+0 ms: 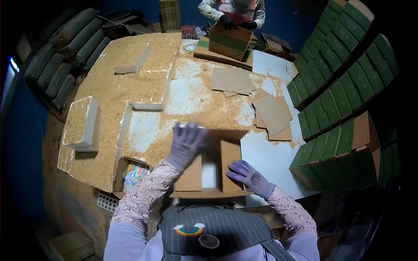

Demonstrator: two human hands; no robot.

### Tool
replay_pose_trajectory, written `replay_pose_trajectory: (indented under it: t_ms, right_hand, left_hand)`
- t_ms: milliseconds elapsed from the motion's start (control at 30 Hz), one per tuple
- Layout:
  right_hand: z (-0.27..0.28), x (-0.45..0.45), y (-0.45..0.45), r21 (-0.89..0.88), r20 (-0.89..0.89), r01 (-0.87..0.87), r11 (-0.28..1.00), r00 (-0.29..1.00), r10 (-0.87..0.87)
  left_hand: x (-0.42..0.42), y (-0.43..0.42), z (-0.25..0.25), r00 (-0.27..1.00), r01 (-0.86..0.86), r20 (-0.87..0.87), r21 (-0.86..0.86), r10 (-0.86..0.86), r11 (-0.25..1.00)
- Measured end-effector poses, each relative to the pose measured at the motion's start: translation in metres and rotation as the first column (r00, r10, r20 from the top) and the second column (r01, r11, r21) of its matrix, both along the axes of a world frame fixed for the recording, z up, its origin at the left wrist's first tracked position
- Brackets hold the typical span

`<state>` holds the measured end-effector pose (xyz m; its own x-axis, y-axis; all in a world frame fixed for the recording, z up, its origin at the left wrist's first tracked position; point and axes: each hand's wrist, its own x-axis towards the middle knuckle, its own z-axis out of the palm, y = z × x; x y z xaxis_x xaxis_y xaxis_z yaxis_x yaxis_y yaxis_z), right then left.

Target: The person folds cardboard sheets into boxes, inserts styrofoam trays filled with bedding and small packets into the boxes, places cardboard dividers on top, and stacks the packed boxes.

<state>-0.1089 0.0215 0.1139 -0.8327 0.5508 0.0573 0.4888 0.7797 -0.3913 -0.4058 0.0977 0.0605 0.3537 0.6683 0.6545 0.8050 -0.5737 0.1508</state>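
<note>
A cardboard box (231, 163) stands in front of me near the table's front edge, its flaps folded inward and a pale surface showing through the gap between them. My left hand (186, 145), in a light purple glove, is over the box's far left corner with its fingers spread, slightly blurred by motion. On the right flap lie the fingers of my right hand (250, 177), gloved alike and stretched out. Left of the box, a small open carton (119, 176) holds colourful printed packets (135, 176).
Sawdust-covered white blocks (143, 93) fill the table's left side. Flat cardboard sheets (230, 80) lie beyond my box. Green boxes (333, 148) are stacked at right. Across the table, a co-worker in black gloves handles another carton (228, 45).
</note>
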Motion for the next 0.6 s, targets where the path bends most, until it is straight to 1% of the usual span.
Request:
replay_pose_trajectory:
  t_ms: [33, 67, 100, 133, 167, 200, 233, 267, 333, 367, 400, 433, 467, 500, 533, 567, 600]
  right_hand:
    - [0.005, 0.006, -0.009, -0.006, 0.011, -0.006, 1.0, 1.0, 0.006]
    - [0.01, 0.012, -0.023, -0.015, 0.093, 0.067, 0.998, 0.993, -0.066]
    - [0.008, 0.014, -0.027, -0.023, 0.134, 0.109, 0.994, 0.985, -0.105]
    - [0.006, 0.015, -0.031, -0.029, 0.176, 0.15, 0.988, 0.974, -0.143]
    - [-0.007, 0.012, -0.021, -0.423, -0.066, 0.319, 0.848, 0.922, -0.38]
    - [-0.011, 0.006, -0.01, -0.768, -0.184, 0.301, 0.564, 0.741, -0.646]
    - [-0.011, -0.001, -0.002, -0.782, -0.167, 0.44, 0.443, 0.537, -0.827]
    - [-0.017, -0.001, 0.007, -0.855, -0.06, 0.466, 0.228, 0.348, -0.936]
    - [-0.056, 0.019, 0.026, -0.91, 0.015, 0.385, 0.154, 0.402, -0.915]
    - [-0.056, 0.018, 0.031, -0.956, 0.025, 0.266, 0.122, 0.491, -0.871]
    - [-0.054, 0.015, 0.034, -0.958, 0.025, 0.259, 0.124, 0.507, -0.862]
    - [-0.048, 0.012, 0.038, -0.926, 0.048, 0.336, 0.176, 0.565, -0.824]
    - [-0.039, 0.009, 0.045, -0.886, 0.07, 0.398, 0.239, 0.623, -0.779]
    - [-0.023, 0.01, 0.049, -0.886, -0.033, 0.348, 0.307, 0.613, -0.789]
    - [-0.002, 0.015, 0.057, -0.879, -0.139, 0.286, 0.381, 0.609, -0.78]
    - [0.015, 0.021, 0.063, -0.886, -0.278, 0.17, 0.431, 0.548, -0.789]
    - [0.02, 0.024, 0.068, -0.882, -0.396, 0.045, 0.469, 0.468, -0.79]
  left_hand:
    - [-0.006, 0.006, 0.001, 0.995, -0.1, -0.01, -0.024, 0.099, 0.995]
    - [-0.009, 0.009, 0.004, 0.98, -0.198, -0.024, -0.052, 0.197, 0.979]
    - [-0.006, 0.01, 0.005, 0.98, -0.197, -0.02, -0.067, 0.196, 0.978]
    - [-0.003, 0.012, 0.008, 0.967, -0.215, -0.137, 0.027, 0.217, 0.976]
    - [-0.001, 0.012, 0.012, 0.937, -0.218, -0.249, 0.128, 0.244, 0.967]
    - [-0.004, 0.006, 0.028, 0.938, -0.218, -0.247, 0.127, 0.244, 0.968]
    - [-0.013, -0.003, 0.048, 0.99, -0.025, -0.144, -0.167, 0.001, 0.986]
    - [-0.021, -0.012, 0.066, 0.978, 0.197, 0.025, -0.42, -0.206, 0.886]
    - [-0.033, -0.052, 0.078, 0.872, 0.472, 0.109, -0.452, -0.478, 0.757]
    - [-0.036, -0.07, 0.068, 0.816, 0.468, -0.066, -0.507, -0.574, 0.723]
    - [-0.042, -0.082, 0.052, 0.723, 0.446, -0.229, -0.566, -0.651, 0.694]
    - [-0.053, -0.078, 0.017, 0.707, 0.547, -0.21, -0.442, -0.675, 0.711]
    - [-0.059, -0.068, 0.013, 0.727, 0.52, -0.218, -0.445, -0.651, 0.729]
    - [-0.065, -0.047, 0.019, 0.796, 0.535, -0.039, -0.421, -0.604, 0.732]
    - [-0.07, -0.034, 0.02, 0.842, 0.531, 0.137, -0.39, -0.522, 0.753]
    - [-0.068, -0.031, 0.009, 0.821, 0.499, 0.536, -0.511, -0.194, 0.7]
    - [-0.061, -0.019, -0.028, 0.79, 0.331, 0.598, -0.603, 0.135, 0.726]
